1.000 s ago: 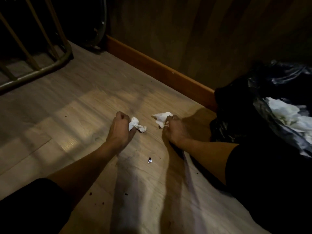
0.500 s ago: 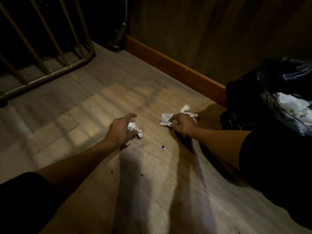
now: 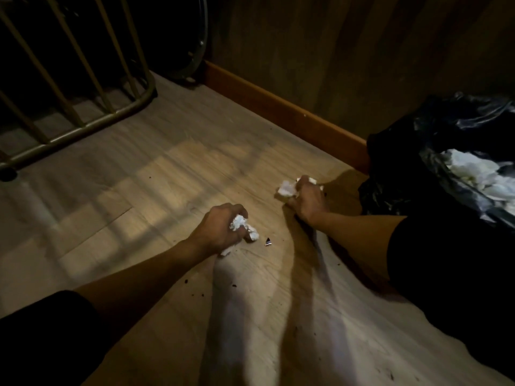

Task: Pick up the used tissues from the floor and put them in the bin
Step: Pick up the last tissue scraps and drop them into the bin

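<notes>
My left hand is low over the wooden floor, fingers curled round a crumpled white tissue that sticks out on the right side of the fist. My right hand is further right and closer to the wall, closed on a second white tissue that shows at its left and top. At the right edge stands the bin, lined with a black bag, with several white tissues inside it.
A small dark scrap lies on the floor just right of my left hand. A metal railing runs along the far left. An orange skirting board borders the wall. Dark crumbs dot the floor near me.
My left fingers have closed fully round the tissue. My right hand has shifted right and farther away with its tissue, toward the bin. The camera view has also shifted.
</notes>
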`<state>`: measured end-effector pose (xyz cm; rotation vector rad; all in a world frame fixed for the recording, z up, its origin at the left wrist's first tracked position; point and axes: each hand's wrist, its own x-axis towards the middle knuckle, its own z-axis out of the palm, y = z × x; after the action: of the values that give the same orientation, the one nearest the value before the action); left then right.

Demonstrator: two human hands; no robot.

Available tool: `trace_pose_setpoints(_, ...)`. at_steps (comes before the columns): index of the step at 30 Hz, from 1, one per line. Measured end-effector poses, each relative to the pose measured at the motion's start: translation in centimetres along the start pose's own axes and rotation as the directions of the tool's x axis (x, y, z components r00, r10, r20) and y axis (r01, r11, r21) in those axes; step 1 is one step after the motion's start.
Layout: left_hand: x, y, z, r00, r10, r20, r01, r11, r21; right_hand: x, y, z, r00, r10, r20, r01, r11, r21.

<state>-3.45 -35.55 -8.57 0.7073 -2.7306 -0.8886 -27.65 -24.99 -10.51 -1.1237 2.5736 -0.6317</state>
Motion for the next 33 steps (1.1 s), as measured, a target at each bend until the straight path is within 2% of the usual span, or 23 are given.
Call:
trace_pose_setpoints(2,0.4,0.1,0.0,1.000,0.013,-0.009,-0.013,1.000,-0.003,1.0,0.9,-1.4,0.990,0.107,-0.089,-0.105,0.994,0.031)
trace_pose_setpoints(3,0.6,0.1,0.0,1.000,0.013,-0.018,-0.013,1.000,-0.006,1.5,1.3,-1.9,0.983,0.165,-0.083,-0.165,0.986,0.016)
trace_pose_setpoints(7,0.7,-0.1,0.4,0.999,0.016,-0.031,-0.017,0.999,-0.042,2.9,2.9,-1.9,0.960,0.270,0.077,-0.266,0.962,-0.060)
trace_pose_setpoints(10,0.4,-0.5,0.7,1.000,0.003,-0.022,-0.004,0.998,-0.056,2.8,3.1,-0.6,0.975,0.212,0.061,-0.204,0.973,-0.110)
trace_pose_setpoints(16,-0.5,-2.1,0.7,0.999,-0.027,0.018,0.028,0.998,-0.064,2.4,2.3,-1.2,0.986,0.080,0.145,-0.045,0.972,-0.229)
trace_pose_setpoints(20,-0.7,-2.2,0.6,0.998,-0.038,0.042,0.040,0.998,-0.052,0.3,1.8,-1.3,0.975,0.057,0.216,0.011,0.954,-0.299)
trace_pose_setpoints(23,-0.8,-1.7,0.6,0.997,-0.052,0.063,0.055,0.997,-0.052,-1.0,1.9,-1.8,0.963,0.145,0.226,-0.086,0.964,-0.251)
trace_pose_setpoints(25,-0.8,-1.4,0.5,0.995,-0.065,0.073,0.068,0.997,-0.032,-1.4,1.9,-3.1,0.957,0.226,0.181,-0.204,0.970,-0.132)
trace_pose_setpoints(28,-0.8,-0.7,0.1,0.992,-0.107,0.063,0.109,0.994,-0.023,-1.2,1.4,-5.9,0.942,0.198,0.270,-0.232,0.968,0.097)
trace_pose_setpoints(29,-0.8,-0.4,0.0,0.992,-0.115,0.060,0.117,0.993,-0.017,-1.3,1.1,-6.7,0.940,0.232,0.251,-0.275,0.950,0.151)
trace_pose_setpoints(31,-0.7,0.2,0.0,0.989,-0.128,0.071,0.128,0.992,0.005,-2.5,0.6,-7.7,0.918,0.327,0.224,-0.370,0.910,0.189)
trace_pose_setpoints(33,-0.6,1.0,0.0,0.984,-0.138,0.112,0.135,0.990,0.033,-4.8,0.3,-7.8,0.901,0.326,0.287,-0.374,0.918,0.131)
